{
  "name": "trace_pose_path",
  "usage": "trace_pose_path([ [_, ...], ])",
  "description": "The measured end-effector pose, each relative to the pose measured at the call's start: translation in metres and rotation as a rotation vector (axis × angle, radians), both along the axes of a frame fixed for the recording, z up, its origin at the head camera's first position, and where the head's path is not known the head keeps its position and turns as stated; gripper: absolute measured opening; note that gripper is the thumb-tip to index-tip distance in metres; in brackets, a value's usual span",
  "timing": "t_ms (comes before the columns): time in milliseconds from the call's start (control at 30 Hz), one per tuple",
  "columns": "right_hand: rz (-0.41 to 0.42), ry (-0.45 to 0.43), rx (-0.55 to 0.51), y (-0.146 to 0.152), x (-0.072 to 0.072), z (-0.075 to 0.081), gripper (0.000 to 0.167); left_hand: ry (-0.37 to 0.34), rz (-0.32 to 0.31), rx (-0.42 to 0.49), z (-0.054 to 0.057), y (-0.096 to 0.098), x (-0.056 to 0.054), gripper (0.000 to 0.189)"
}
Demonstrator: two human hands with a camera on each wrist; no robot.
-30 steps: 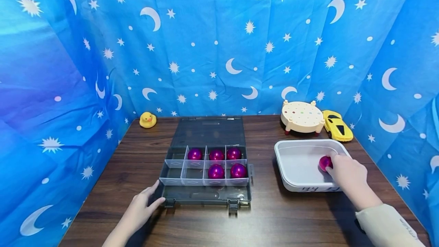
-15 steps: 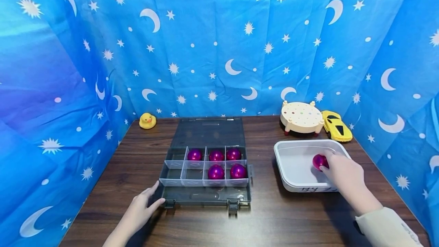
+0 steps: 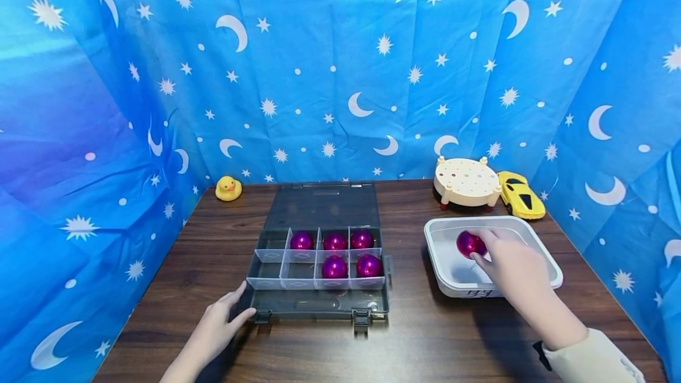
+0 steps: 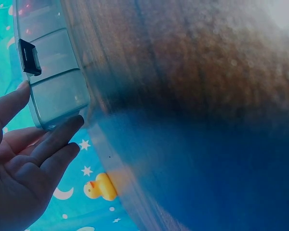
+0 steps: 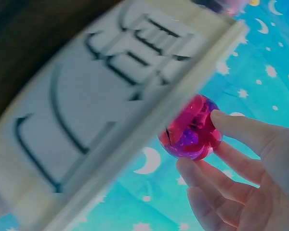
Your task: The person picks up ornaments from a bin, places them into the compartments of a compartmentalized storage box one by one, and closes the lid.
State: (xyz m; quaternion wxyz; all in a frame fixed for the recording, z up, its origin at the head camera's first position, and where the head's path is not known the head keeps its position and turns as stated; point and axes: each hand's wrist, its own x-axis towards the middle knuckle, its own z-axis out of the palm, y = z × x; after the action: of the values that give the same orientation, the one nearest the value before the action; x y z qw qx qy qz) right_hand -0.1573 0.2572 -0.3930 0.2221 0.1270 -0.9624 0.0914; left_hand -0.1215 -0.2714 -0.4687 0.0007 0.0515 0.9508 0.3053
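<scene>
Over the white plastic tub [image 3: 447,262], my right hand [image 3: 513,265] pinches a shiny magenta ball [image 3: 470,244] between thumb and fingers. In the right wrist view the ball [image 5: 192,130] shows beyond the tub's rim, thumb on one side and fingertips on the other. My left hand [image 3: 215,324] rests its thumb and nearly straight fingers against the front left corner of a dark see-through divided case [image 3: 314,299]. The case's lid [image 3: 324,208] lies back. Magenta balls [image 3: 334,266] sit in three back compartments and the two front right ones; the compartments at the left hold none.
A yellow rubber duck [image 3: 229,188] stands at the back left of the wooden table [image 3: 409,336]. Behind the tub are a cream toy table [image 3: 467,183] and a yellow toy car [image 3: 521,195]. A blue star-and-moon curtain [image 3: 319,75] surrounds the table's back and sides.
My right hand has lifted the magenta ball from the tub's right side and carried it left. My left hand stays at the case's corner.
</scene>
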Motion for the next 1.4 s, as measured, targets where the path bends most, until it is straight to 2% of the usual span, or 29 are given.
trace_pose_path([
  [133, 0.008, -0.005, -0.021, -0.011, 0.000, 0.014, 0.049, -0.007, -0.002, -0.002, 0.000, 0.001, 0.000, 0.061],
  [267, 0.033, 0.035, -0.036, -0.027, -0.004, 0.025, 0.047, -0.011, 0.003, -0.002, -0.002, 0.000, -0.001, 0.061],
  [500, 0.063, 0.007, -0.060, -0.066, -0.016, 0.034, 0.047, -0.011, 0.007, 0.003, -0.003, 0.000, -0.001, 0.062],
  [633, 0.116, 0.000, -0.086, -0.088, -0.021, 0.033, 0.046, -0.024, 0.005, 0.003, -0.001, 0.001, -0.001, 0.063],
  [767, 0.189, 0.022, -0.121, -0.109, -0.028, 0.025, 0.044, -0.032, 0.000, 0.005, 0.000, 0.001, -0.002, 0.063],
  [900, 0.239, 0.042, -0.113, -0.128, -0.033, 0.020, 0.042, -0.036, -0.009, 0.006, 0.001, 0.002, -0.002, 0.063],
  [1200, 0.289, -0.027, -0.073, -0.172, -0.042, 0.028, 0.039, -0.048, -0.016, 0.009, -0.001, 0.002, -0.003, 0.063],
  [1400, 0.339, -0.040, -0.057, -0.200, -0.049, 0.027, 0.041, -0.036, -0.013, -0.002, 0.002, 0.001, -0.001, 0.062],
])
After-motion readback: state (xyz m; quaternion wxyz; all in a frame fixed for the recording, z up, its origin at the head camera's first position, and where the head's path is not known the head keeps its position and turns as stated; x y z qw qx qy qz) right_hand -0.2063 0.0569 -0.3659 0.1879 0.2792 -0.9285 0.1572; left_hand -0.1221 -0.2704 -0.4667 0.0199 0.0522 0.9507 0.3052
